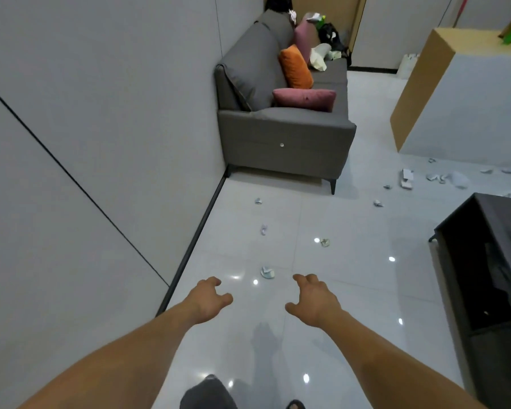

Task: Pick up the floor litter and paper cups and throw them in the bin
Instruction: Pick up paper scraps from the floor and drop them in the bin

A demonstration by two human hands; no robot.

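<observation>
The fingers of the left hand (pixel 210 301) are loosely curled and spread, and nothing is held in them. Those of the right hand (pixel 314 304) are likewise half-curled and empty. Both hands are stretched forward above the glossy floor (pixel 351 231).

The crumpled paper (pixel 267 273) lies on the tiles just beyond the hands and between them, touched by neither. The step in hand is judged to be the reach for this piece. It would best be pinched from above with thumb and two fingertips, since so light a scrap may skid on polished tile if it is nudged sideways.

The other hand could be left free for the second scrap (pixel 325 242), farther on to the right, or the third scrap (pixel 263 230), nearer the wall. A larger scatter of litter (pixel 407 178) lies well apart at the right, between the sofa (pixel 286 137) and the dark table (pixel 484 261). Whether cups are among it cannot be told.

No bin is in view, so several pieces might be gathered before one is sought.
</observation>
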